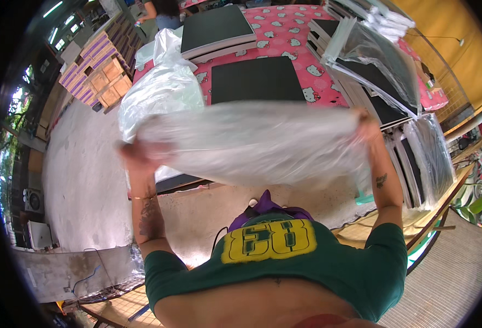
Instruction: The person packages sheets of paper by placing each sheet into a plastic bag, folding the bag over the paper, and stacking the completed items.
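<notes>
Between my two hands a clear plastic sheet or bag [257, 142] is stretched wide, smeared by motion. My left hand [142, 153] is closed on its left end, the fingers blurred. At the other end my right hand [365, 128] grips the plastic near its upper corner. Just beyond the plastic, a flat black panel [257, 79] lies on the pink patterned table cover [315, 82]; its near edge is hidden behind the plastic. To the left, a heap of clear plastic [162, 90] covers that side of the table.
A stack of black panels [219, 30] sits at the far side of the table. On the right are plastic-wrapped panels [380, 65], with more wrapped panels [424, 158] standing below. Stacked cardboard boxes [104, 71] and another person [164, 12] are at the back left.
</notes>
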Demonstrator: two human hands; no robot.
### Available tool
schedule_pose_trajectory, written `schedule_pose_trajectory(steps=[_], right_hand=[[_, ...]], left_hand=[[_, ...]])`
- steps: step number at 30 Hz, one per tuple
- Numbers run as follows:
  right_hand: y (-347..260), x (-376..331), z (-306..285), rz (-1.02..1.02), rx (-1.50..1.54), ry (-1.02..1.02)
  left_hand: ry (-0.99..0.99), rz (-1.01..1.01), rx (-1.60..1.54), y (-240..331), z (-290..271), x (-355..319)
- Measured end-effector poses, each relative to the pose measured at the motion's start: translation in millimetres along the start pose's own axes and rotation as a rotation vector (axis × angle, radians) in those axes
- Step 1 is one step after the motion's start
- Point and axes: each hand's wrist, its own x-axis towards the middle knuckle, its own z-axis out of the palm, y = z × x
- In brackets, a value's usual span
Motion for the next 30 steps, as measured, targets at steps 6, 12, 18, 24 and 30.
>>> schedule_pose_trajectory(steps=[6,12,18,24,30], right_hand=[[19,0,16,-0.241,0.165,0.169],[38,20,2,-0.309,0.475,0.096],[130,-28,-10,-0.106,-0.075,0.005],[118,-24,-7,-0.393,1.056,-0.173],[170,-58,-38,-0.015,0.659,-0.103]], left_hand=[[-0.102,0.119,-0.291,-22,23,19],[-0.145,-0.108,-0.895,-42,55,31],[0.037,0.152,-1.383,-88,33,16],[0.095,-0.1,-0.144,-228,79,-43],[0.375,-0.099,-1.336,-75,70,-9]])
